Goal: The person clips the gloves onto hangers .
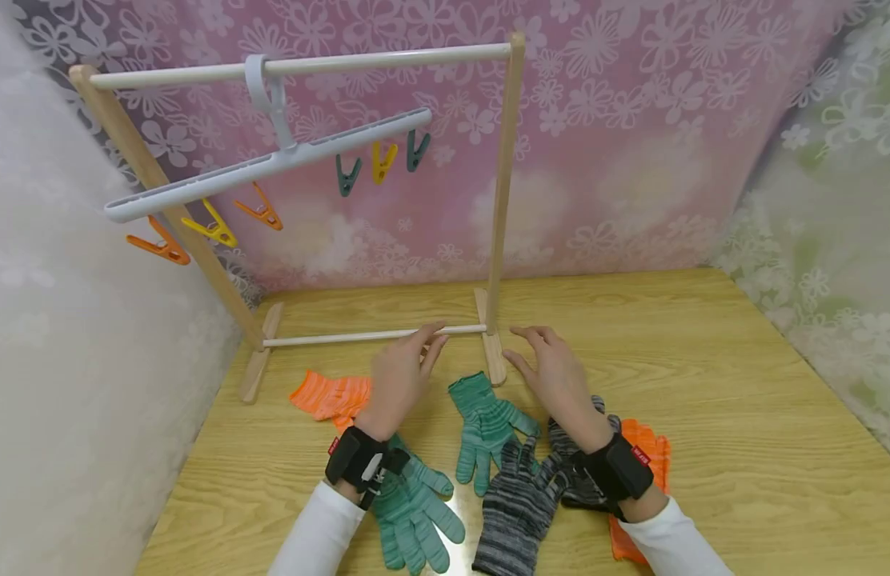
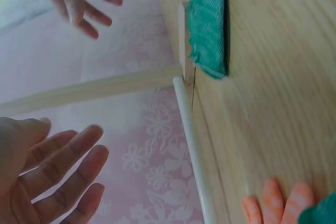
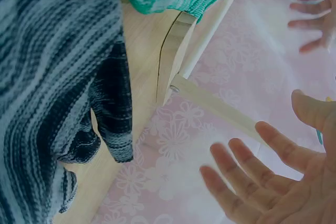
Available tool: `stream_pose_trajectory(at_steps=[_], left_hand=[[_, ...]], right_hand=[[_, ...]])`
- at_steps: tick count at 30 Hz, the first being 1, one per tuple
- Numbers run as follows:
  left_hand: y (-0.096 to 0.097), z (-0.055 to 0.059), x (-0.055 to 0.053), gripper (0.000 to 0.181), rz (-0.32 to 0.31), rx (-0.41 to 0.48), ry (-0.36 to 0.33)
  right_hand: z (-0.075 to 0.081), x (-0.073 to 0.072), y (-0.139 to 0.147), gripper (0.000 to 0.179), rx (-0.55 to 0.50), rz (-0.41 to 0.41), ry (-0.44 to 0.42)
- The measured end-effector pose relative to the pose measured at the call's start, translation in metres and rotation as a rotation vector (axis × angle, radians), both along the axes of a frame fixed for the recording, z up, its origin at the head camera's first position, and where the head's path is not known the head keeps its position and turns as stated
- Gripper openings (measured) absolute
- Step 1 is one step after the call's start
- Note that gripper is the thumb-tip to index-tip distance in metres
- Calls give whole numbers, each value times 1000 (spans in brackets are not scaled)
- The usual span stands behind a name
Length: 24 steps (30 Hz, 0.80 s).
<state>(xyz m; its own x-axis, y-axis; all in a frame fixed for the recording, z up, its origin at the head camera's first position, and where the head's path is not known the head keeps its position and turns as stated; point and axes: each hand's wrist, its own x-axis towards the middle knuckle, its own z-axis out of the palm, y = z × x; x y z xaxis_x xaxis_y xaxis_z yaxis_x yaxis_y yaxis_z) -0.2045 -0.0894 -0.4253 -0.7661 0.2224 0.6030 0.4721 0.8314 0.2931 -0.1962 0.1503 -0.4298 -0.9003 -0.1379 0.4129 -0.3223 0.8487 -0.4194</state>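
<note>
My left hand hovers above the table in front of the rack's lower bar, fingers loosely bent and holding nothing. To its right, my right hand is likewise raised by the rack's right foot, its fingers spread and relaxed. Beneath the hands lie knitted gloves. One green glove is by my left wrist, and a second green glove rests between the hands. A grey-black striped glove lies near the middle, with another dark glove partly hidden under my right forearm. Orange gloves show at left and right.
A wooden rack with a white top bar stands at the back left. From that bar hangs a pale grey hanger, tilted, carrying several orange, yellow and dark green clips. Flowered curtains enclose the wooden table.
</note>
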Motion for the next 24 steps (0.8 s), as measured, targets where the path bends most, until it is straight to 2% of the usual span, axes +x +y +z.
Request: stream_pose_trajectory(at_steps=[6, 11, 14, 19, 24], left_hand=[[-23, 4, 0, 25, 43, 25, -42], [-47, 8, -3, 26, 61, 73, -45], [-64, 12, -7, 25, 107, 94, -4], [-96, 22, -13, 25, 246, 124, 88], [-125, 31, -15, 24, 292, 225, 108]], right_hand=[[6, -1, 8, 41, -30, -5, 7], [15, -8, 16, 41, -45, 6, 40], [23, -14, 19, 44, -67, 28, 25], [38, -28, 16, 53, -113, 67, -36], [49, -46, 11, 59, -151, 73, -50]])
